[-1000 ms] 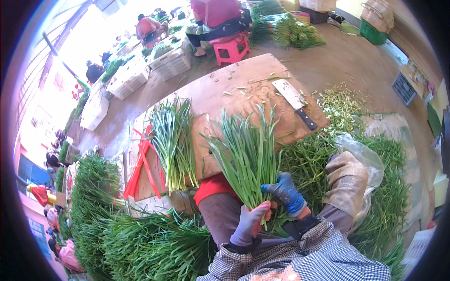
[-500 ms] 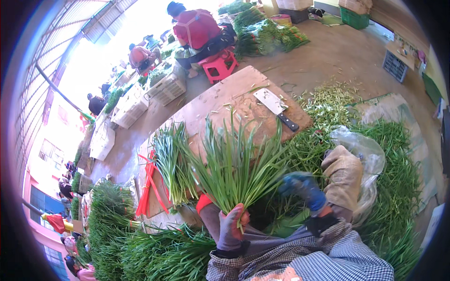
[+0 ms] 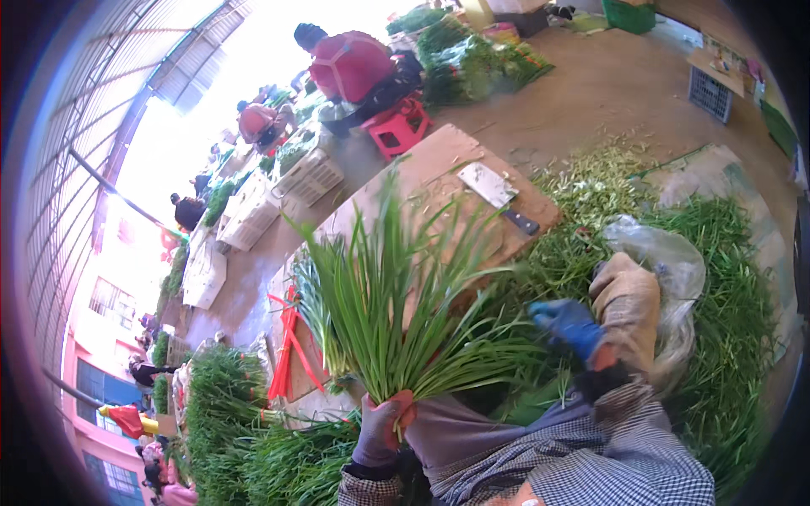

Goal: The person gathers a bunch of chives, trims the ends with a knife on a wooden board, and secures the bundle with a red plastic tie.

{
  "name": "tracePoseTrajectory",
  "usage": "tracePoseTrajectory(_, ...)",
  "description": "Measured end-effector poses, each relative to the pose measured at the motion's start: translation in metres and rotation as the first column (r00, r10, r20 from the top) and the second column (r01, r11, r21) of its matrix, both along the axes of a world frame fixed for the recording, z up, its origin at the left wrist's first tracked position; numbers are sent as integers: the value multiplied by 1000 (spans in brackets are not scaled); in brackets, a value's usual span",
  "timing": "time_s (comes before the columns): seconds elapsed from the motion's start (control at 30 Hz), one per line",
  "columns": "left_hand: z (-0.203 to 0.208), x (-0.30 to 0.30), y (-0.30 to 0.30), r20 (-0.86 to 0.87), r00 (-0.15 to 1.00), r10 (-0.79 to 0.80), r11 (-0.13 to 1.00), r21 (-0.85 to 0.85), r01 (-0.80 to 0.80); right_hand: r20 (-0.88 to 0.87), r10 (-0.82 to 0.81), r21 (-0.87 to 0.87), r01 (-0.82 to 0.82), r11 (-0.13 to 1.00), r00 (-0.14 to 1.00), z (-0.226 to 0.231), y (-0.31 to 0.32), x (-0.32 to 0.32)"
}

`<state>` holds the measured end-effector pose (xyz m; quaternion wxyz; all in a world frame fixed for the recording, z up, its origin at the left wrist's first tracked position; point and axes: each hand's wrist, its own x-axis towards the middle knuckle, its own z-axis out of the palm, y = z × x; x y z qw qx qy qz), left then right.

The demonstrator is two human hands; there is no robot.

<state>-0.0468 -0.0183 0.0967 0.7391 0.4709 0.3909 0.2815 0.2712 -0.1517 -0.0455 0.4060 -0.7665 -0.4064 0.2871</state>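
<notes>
My left hand (image 3: 384, 426), in a greyish-purple glove, is closed round the lower ends of a bunch of long flat green leaves, like garlic chives (image 3: 396, 312). The leaves fan upward over the board. To the right of the bunch, my right hand (image 3: 569, 327), in a blue glove, hangs over loose greens beside my knee; its fingers are slightly smeared, so what they hold cannot be made out. Behind the held leaves, a second bunch (image 3: 314, 295) lies partly hidden on the wooden board (image 3: 371, 198). Red strips (image 3: 289, 350) lie on the board's left edge.
A cleaver (image 3: 498, 194) with a black handle lies on the board among cut scraps. Loose greens (image 3: 717, 278) and a clear plastic bag (image 3: 675, 253) lie at right. Tied bunches (image 3: 224, 405) are heaped at left. A person sits on a red stool (image 3: 396, 131) by white crates (image 3: 308, 177).
My left hand has moved left and slightly down with the bunch, which now covers more of the bunch on the board. My right hand has shifted a little right and up.
</notes>
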Motion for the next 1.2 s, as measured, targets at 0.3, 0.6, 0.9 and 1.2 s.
tracePoseTrajectory(0.3, -3, -7, 0, -110, 992, -63, 998, 22, 66, -272, 436, 685, -145, 714, 858, 141, 47, -44)
tracePoseTrajectory(0.6, 18, -23, -10, -104, 989, -106, 994, -16, 105, 168, -31, 6, 31, 1000, 985, 25, 10, 30)
tracePoseTrajectory(0.9, 12, -15, -7, -173, 974, -144, 989, -43, 139, -52, -67, 461, 84, 883, 996, 64, 8, 4)
tracePoseTrajectory(1.2, 13, -8, -12, -241, 951, -194, 980, -6, 199, -410, 327, 356, -181, 917, 851, 63, 14, -48)
